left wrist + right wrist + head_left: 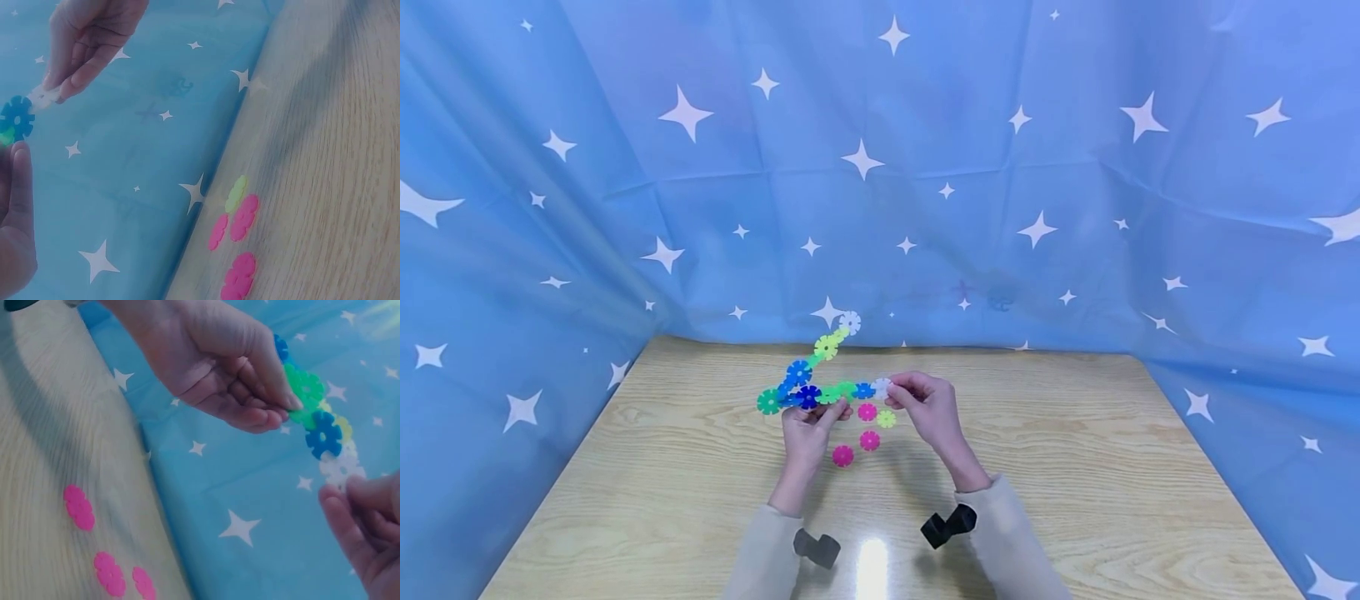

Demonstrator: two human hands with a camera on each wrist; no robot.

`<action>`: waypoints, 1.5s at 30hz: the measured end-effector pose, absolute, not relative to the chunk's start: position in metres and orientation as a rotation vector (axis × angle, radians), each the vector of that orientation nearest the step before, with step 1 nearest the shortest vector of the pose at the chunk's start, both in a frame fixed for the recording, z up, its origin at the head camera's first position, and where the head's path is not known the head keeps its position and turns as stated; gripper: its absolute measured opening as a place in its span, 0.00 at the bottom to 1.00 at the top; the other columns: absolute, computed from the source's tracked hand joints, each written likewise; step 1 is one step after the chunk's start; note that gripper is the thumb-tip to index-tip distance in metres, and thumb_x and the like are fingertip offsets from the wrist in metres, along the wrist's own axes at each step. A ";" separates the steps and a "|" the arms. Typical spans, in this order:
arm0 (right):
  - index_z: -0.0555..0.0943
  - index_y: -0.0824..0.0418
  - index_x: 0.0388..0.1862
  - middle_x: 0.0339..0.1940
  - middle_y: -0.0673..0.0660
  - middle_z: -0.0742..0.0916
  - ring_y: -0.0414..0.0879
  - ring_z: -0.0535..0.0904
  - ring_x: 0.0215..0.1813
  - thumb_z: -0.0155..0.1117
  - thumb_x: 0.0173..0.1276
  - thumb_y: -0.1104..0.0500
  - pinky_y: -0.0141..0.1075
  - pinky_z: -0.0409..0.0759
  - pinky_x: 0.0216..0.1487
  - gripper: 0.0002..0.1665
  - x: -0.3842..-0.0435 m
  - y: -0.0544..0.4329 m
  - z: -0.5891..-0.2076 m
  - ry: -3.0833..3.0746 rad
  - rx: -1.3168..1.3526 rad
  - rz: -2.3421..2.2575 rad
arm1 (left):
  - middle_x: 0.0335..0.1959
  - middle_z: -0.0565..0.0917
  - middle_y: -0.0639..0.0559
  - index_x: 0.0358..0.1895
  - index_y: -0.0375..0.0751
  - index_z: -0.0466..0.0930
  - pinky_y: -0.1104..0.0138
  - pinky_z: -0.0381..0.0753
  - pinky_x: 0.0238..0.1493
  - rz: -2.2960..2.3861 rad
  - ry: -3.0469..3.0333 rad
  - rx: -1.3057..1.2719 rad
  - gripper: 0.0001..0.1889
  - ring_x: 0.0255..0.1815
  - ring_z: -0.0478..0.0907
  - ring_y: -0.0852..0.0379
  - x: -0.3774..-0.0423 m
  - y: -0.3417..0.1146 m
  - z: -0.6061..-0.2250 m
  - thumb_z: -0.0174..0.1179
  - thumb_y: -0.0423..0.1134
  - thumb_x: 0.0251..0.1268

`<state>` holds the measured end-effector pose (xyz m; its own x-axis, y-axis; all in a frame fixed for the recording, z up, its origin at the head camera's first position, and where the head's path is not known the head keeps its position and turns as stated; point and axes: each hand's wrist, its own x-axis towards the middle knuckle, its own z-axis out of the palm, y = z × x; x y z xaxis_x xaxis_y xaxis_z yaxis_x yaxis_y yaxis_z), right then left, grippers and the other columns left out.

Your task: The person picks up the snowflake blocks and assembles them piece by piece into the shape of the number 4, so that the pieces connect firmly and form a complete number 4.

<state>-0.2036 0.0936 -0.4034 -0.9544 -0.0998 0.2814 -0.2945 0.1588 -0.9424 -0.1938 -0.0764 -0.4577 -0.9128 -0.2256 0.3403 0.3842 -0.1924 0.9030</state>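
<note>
A bent chain of slotted snowflake discs (808, 396) is held up over the table in blue, green, yellow and white. My left hand (805, 437) pinches a green disc (305, 387) in its lower arm, thumb in front. At that arm's right end, my right hand (934, 410) pinches a white disc (341, 470) between thumb and fingertips. This white disc joins a blue disc (17, 119). The chain's other arm rises from the left corner to another white disc (850, 322).
Below the hands, three pink discs (843, 456) and a yellow-green disc (886, 419) lie loose on the wood-grain table (1075, 467). A blue curtain with white stars (970, 167) hangs behind and at both sides. Dark wrist cameras (949, 525) sit at the sleeves.
</note>
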 end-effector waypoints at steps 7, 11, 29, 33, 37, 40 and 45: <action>0.81 0.76 0.34 0.27 0.70 0.84 0.49 0.82 0.27 0.60 0.63 0.73 0.30 0.85 0.33 0.05 -0.201 0.092 -0.401 -2.249 0.449 1.884 | 0.23 0.85 0.42 0.33 0.18 0.79 0.67 0.85 0.37 -2.160 -1.696 -0.177 0.06 0.24 0.83 0.61 -0.193 -0.075 -0.459 0.62 0.23 0.56; 0.81 0.76 0.35 0.28 0.70 0.84 0.58 0.82 0.30 0.60 0.63 0.72 0.31 0.85 0.34 0.05 -0.199 0.091 -0.401 -2.245 0.479 1.882 | 0.23 0.84 0.39 0.33 0.18 0.79 0.67 0.85 0.36 -2.141 -1.688 -0.168 0.05 0.24 0.83 0.62 -0.194 -0.075 -0.460 0.61 0.22 0.56; 0.78 0.78 0.34 0.27 0.71 0.83 0.45 0.81 0.29 0.57 0.65 0.74 0.34 0.85 0.35 0.05 -0.198 0.091 -0.403 -2.118 0.551 1.893 | 0.38 0.83 0.54 0.48 0.18 0.70 0.65 0.85 0.40 -2.238 -1.558 -0.174 0.19 0.33 0.83 0.61 -0.196 -0.073 -0.458 0.63 0.20 0.53; 0.78 0.78 0.36 0.29 0.71 0.82 0.41 0.81 0.29 0.57 0.65 0.73 0.31 0.85 0.35 0.05 -0.207 0.094 -0.415 -2.090 0.547 1.968 | 0.46 0.81 0.51 0.51 0.19 0.69 0.65 0.84 0.43 -2.283 -1.504 -0.307 0.20 0.39 0.82 0.60 -0.194 -0.077 -0.460 0.61 0.21 0.54; 0.78 0.78 0.37 0.29 0.72 0.82 0.39 0.80 0.29 0.57 0.66 0.71 0.30 0.84 0.36 0.07 -0.215 0.099 -0.425 -2.056 0.533 2.046 | 0.47 0.83 0.52 0.48 0.30 0.76 0.64 0.83 0.46 -2.317 -1.552 -0.370 0.14 0.37 0.83 0.59 -0.191 -0.081 -0.462 0.60 0.24 0.58; 0.77 0.78 0.38 0.29 0.72 0.82 0.38 0.80 0.29 0.58 0.66 0.70 0.30 0.84 0.35 0.08 -0.217 0.102 -0.428 -2.044 0.541 2.048 | 0.45 0.84 0.55 0.47 0.37 0.79 0.65 0.82 0.48 -2.341 -1.577 -0.398 0.13 0.36 0.83 0.59 -0.189 -0.083 -0.461 0.59 0.25 0.58; 0.77 0.78 0.38 0.29 0.69 0.82 0.38 0.80 0.28 0.58 0.66 0.70 0.30 0.84 0.35 0.08 -0.218 0.105 -0.429 -2.048 0.529 2.061 | 0.44 0.84 0.57 0.49 0.27 0.76 0.66 0.80 0.50 -2.342 -1.609 -0.389 0.14 0.38 0.83 0.59 -0.188 -0.082 -0.460 0.58 0.26 0.59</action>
